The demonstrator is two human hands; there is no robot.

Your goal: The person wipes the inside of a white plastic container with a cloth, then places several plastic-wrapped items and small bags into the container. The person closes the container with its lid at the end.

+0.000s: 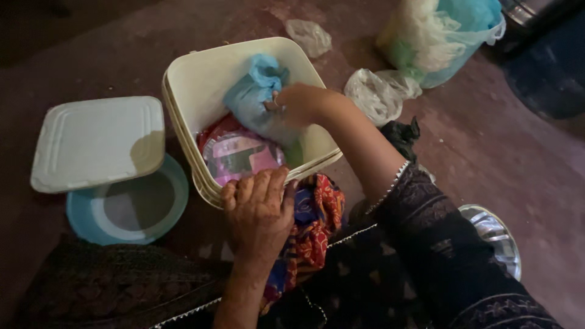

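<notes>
While the left hand (259,213) lay flat, fingers spread, on the near rim of the cream square tub (201,79) on the floor, the right hand (298,103) was closed around a blue plastic bag (256,97) inside it, above a pink packet (237,155)

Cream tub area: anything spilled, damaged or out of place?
Nothing spilled. The tub's lid lies off, askew over a blue-rimmed round lid. Loose plastic bags are scattered on the floor beside the cream tub.

Right hand (300,105) fingertips hiding behind blue bag (253,97); far-right bag (439,42) and pot (524,9) getting cropped by top edge.
</notes>
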